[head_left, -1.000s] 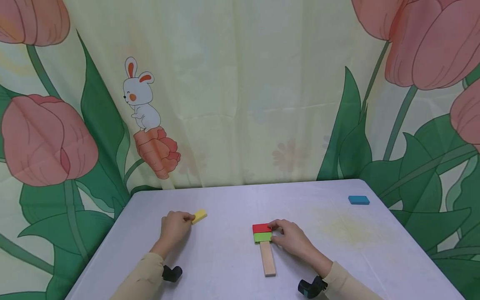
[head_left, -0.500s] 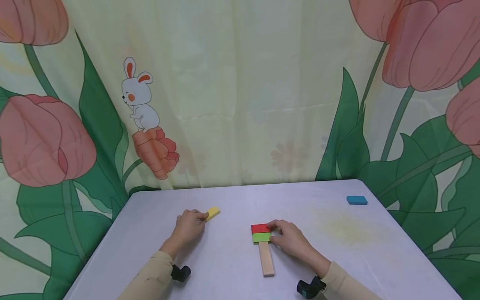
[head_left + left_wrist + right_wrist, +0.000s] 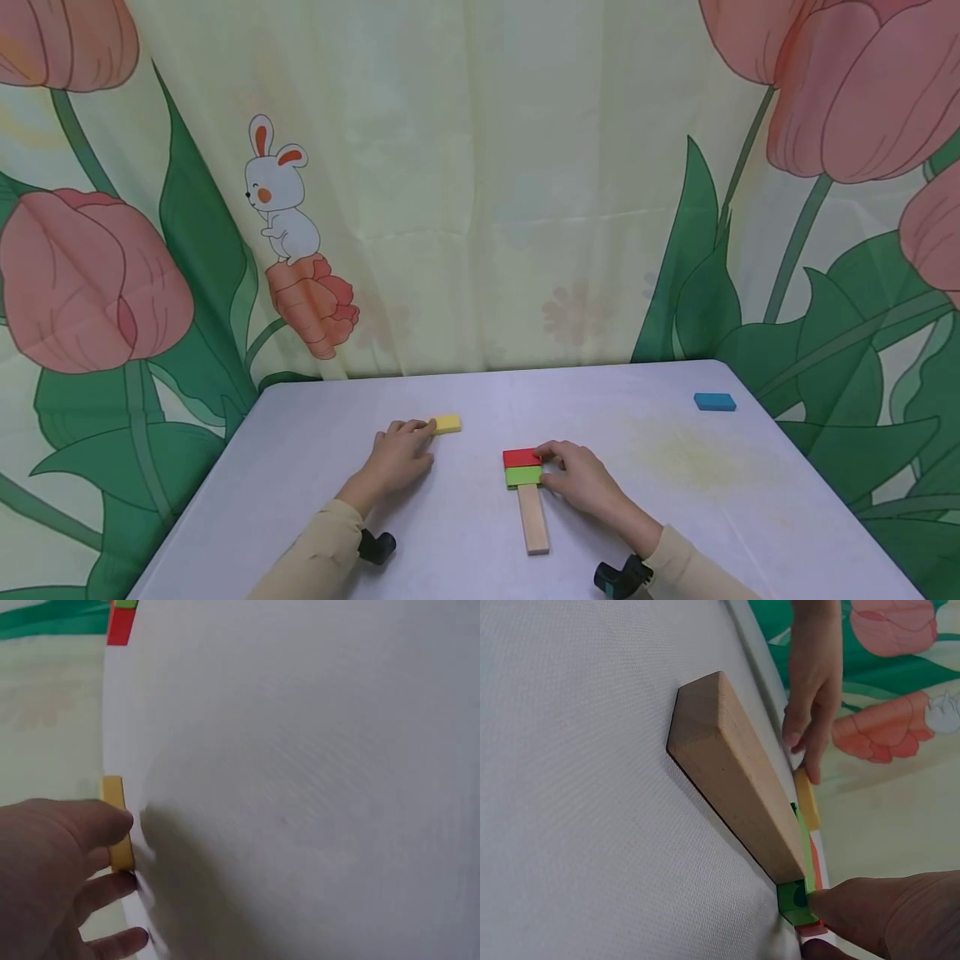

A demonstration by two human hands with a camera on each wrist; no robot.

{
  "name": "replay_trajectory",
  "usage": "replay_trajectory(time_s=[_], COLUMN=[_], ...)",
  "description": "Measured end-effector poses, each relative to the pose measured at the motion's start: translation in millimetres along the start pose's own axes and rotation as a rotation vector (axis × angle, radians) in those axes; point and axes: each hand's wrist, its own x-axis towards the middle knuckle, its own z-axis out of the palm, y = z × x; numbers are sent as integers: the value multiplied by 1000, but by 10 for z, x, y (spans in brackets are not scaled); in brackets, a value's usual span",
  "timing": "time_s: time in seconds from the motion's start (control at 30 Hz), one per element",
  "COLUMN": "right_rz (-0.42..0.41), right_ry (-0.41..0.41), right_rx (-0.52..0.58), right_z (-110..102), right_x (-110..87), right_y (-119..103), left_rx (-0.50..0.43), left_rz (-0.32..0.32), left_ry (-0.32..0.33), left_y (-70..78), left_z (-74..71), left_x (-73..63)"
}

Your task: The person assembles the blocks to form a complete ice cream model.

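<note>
A yellow block [image 3: 447,424] is pinched by its left end between the thumb and fingers of my left hand [image 3: 399,457], toward the back of the table. My right hand [image 3: 588,479] holds the right ends of a red block [image 3: 521,458] and a green block [image 3: 522,476], index finger at the red one and thumb at the green one. These two lie side by side, red behind green. A plain wooden block [image 3: 533,518] extends from the green block toward me, and its near end looms large in the right wrist view, where my thumb [image 3: 855,904] meets the green block.
A blue block [image 3: 715,402] lies at the back right of the white-covered table [image 3: 637,400]. Behind the table hangs a curtain [image 3: 480,208] printed with tulips and a rabbit. Each wrist carries a small black camera, like the right camera [image 3: 622,577].
My left hand has carried the yellow block to the right and turned it from slanted to nearly level. My right hand stays at the red and green blocks.
</note>
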Motion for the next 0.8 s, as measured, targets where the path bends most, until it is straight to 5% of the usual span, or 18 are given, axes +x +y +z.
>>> replay_trajectory(time_s=[0.3,0.8], right_rz=[-2,6], right_ry=[0,-5], right_rx=[4,-3], right_z=[3,8], right_x=[-1,28], right_y=[3,27], left_rx=[86,196], left_rz=[-59,-64], left_ry=[-133,-165], left_y=[308,798], left_z=[-4,70], left_x=[0,59])
